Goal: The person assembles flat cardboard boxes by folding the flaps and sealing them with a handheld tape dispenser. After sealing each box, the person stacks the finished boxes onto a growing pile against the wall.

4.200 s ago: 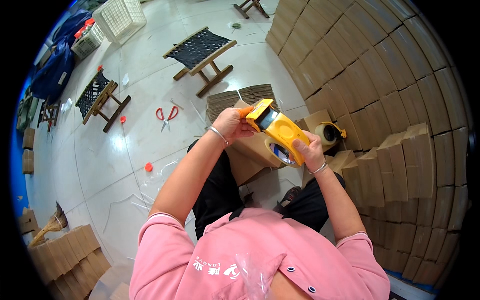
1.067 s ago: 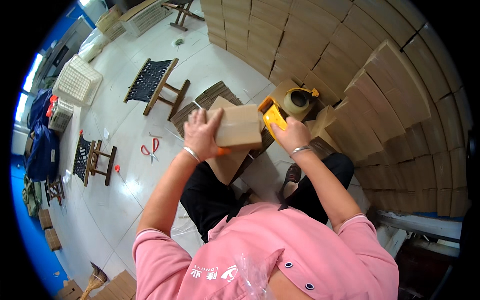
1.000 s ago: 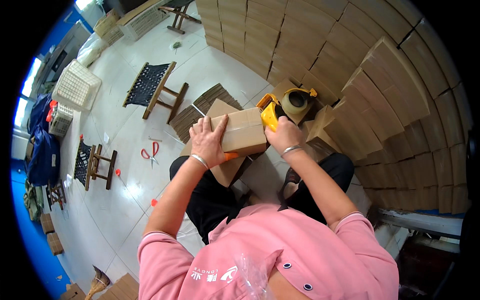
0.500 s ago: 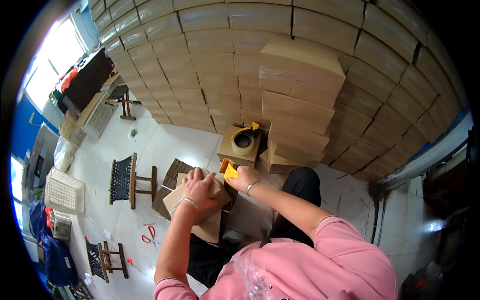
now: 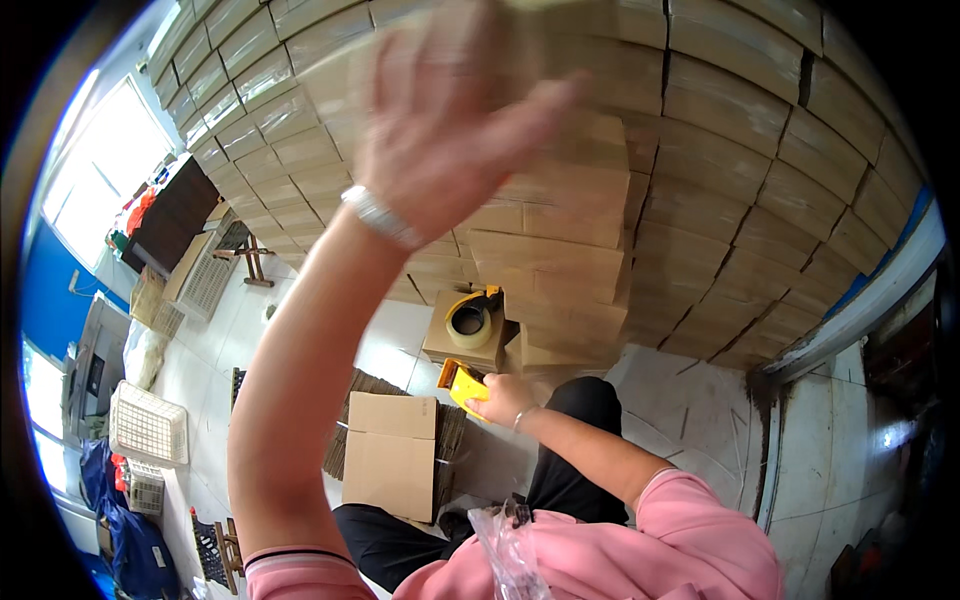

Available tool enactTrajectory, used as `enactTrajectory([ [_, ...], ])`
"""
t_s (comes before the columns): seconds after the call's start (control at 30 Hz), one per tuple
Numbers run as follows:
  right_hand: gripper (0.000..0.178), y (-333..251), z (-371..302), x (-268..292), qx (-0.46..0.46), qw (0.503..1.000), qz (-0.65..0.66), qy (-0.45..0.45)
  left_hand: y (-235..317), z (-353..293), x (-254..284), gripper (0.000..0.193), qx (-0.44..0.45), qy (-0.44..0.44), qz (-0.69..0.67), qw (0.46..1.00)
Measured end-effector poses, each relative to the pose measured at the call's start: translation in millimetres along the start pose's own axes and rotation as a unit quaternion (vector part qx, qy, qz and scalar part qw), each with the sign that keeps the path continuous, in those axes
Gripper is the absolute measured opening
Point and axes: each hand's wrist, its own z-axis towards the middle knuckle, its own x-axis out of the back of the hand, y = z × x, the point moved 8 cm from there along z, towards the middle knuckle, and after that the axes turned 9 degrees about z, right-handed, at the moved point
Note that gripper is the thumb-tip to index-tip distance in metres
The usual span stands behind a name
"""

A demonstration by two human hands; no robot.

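My left hand is raised high in front of the box wall, smeared by motion. Its thumb points right, and a blurred cardboard box shows against it, so its grip is only partly visible. Low in the middle, my right hand is closed around a yellow tape dispenser. Just beyond it, a second tape dispenser with a roll of clear tape lies on a small carton. Between my knees, a flat cardboard piece rests on a pile of flattened cartons.
Taped cartons form a tall wall ahead, with a shorter box stack before it. White plastic baskets, a blue bag and a low stool stand left. A door frame borders the right side.
My left hand has swung up from my lap to the top of the view. The box it rested on has left the lap. The right hand still grips the dispenser, slightly lower.
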Motion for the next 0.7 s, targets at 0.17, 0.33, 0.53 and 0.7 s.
enactTrajectory([
  [0.17,0.046,-4.1,0.2,2.3,0.004,1.0,0.007,-0.005,61.9,10.7,-61.9,0.084,-0.048,-0.143,-0.111,0.982],
  [0.33,0.043,6.1,1.7,-21.8,-0.017,0.999,0.018,-0.037,11.5,-41.3,2.7,0.071,0.124,-0.087,-0.122,0.981],
  [0.53,0.041,43.7,-1.2,-7.1,-0.088,0.972,0.218,-0.016,-65.5,-411.3,87.3,0.06,0.529,-0.327,0.007,0.783],
  [0.7,0.046,24.1,4.2,-53.1,-0.063,0.961,0.262,-0.059,107.9,-686.1,297.5,0.077,0.903,-0.325,0.096,0.263],
])
